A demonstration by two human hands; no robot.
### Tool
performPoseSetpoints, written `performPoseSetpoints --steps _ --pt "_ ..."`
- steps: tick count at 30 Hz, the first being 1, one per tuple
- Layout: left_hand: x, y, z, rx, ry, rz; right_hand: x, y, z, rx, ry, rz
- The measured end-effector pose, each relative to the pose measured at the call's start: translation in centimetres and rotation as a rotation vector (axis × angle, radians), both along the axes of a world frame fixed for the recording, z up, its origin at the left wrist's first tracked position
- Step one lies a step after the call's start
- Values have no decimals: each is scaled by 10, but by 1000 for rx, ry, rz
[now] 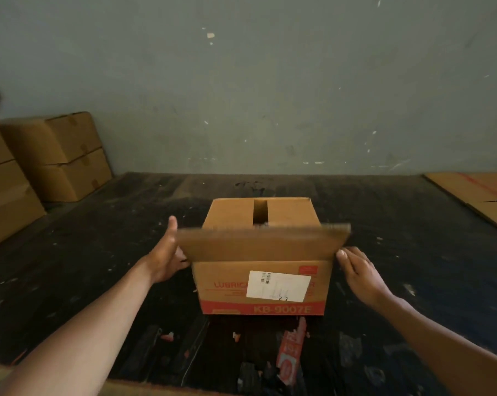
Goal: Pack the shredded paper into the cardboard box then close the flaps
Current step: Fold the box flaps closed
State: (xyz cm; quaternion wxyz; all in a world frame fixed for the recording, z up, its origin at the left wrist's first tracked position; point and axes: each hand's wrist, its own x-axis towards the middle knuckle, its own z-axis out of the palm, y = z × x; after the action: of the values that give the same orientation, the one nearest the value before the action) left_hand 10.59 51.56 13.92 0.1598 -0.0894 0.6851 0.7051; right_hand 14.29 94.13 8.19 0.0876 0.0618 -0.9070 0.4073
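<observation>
— How many boxes do you count in front of you?
— One open cardboard box [263, 284] between your two hands: your left hand [167, 252] beside one end of its raised near flap [263, 242], your right hand [358, 270] with fingertips at the other end.
— Flaps on it?
— Three show: that near flap, blurred, and two folded down beyond your fingers with a gap between them.
— Labels?
— One white label [278, 285], below your fingertips on the near wall.
— Other boxes?
— Two stacked boxes [61, 158] well left of your left thumb, more at the edge, uncountable. One flat cardboard sheet [475, 192] far right.
</observation>
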Motion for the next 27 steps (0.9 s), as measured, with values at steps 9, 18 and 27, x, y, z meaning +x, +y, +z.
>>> performPoseSetpoints --steps 9,18,27 --pt "-37 27 -20 -470 124 245 -43 -36 7 -310 -115 -254" --pt "-101 45 -42 -922 59 92 -112 -52 32 -64 -349 -232" --pt "-110 44 -51 -1015 117 80 -217 -72 47 -146 -371 -355"
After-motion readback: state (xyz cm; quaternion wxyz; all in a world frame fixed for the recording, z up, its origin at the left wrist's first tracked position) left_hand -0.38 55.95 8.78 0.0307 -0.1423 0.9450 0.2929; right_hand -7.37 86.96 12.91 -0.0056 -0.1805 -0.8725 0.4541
